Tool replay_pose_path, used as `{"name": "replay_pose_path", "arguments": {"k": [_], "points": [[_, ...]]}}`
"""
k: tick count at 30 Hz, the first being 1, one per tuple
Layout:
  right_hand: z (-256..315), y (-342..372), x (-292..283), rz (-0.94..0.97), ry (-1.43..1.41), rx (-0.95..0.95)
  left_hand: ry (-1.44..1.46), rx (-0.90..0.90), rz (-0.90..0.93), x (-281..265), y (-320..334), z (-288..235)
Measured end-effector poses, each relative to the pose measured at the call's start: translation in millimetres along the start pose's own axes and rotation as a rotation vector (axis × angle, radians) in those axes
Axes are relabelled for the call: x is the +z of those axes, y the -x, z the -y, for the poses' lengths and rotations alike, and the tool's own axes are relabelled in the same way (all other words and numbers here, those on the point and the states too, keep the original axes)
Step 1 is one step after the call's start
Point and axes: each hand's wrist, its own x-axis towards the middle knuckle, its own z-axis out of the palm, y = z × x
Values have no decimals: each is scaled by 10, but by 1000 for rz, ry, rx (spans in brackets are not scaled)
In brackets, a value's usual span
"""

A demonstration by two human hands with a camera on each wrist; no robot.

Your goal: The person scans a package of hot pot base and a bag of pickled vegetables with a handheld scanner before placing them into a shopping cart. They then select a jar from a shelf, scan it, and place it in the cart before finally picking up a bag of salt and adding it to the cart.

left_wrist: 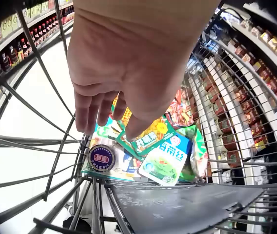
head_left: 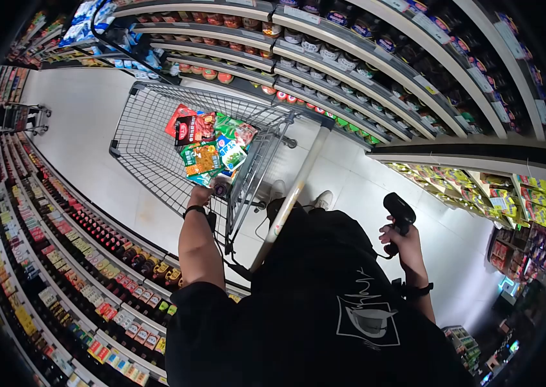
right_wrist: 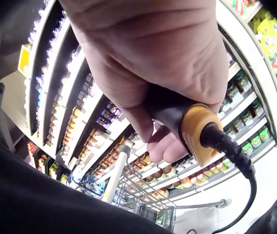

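Observation:
My left hand (head_left: 201,195) is inside the shopping cart (head_left: 147,138), at its near end. In the left wrist view the left hand (left_wrist: 128,68) reaches down over the packets with loosely extended fingers and holds nothing. Just beside its fingertips stands a jar with a dark purple lid (left_wrist: 101,158). Under and past the hand lie a green and yellow food packet (left_wrist: 148,136) and a white and blue seaweed packet (left_wrist: 165,161). My right hand (head_left: 405,240) grips a black barcode scanner (head_left: 399,211) by its handle; the scanner's orange-trimmed butt (right_wrist: 199,129) shows its cable.
A black and red packet (head_left: 195,129) lies farther up in the cart. The cart's pale handlebar (head_left: 299,180) crosses in front of my body. Shelves of jars (head_left: 324,51) run along the right and shelves of bottles and boxes (head_left: 92,258) along the left. Another cart (head_left: 15,119) stands far left.

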Motion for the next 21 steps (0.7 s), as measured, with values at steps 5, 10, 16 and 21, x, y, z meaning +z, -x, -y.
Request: {"name": "replay_pose_path", "arguments": {"k": [5, 10, 16, 21], "points": [[167, 158, 374, -28, 73, 121, -86, -31, 123, 226, -402, 98], [274, 134, 627, -95, 111, 111, -39, 163, 192, 430, -663, 220], [256, 27, 813, -149, 142, 97, -398, 69, -75, 811, -1214, 497], [268, 23, 898, -150, 167, 135, -149, 61, -97, 783, -1463, 571]]}}
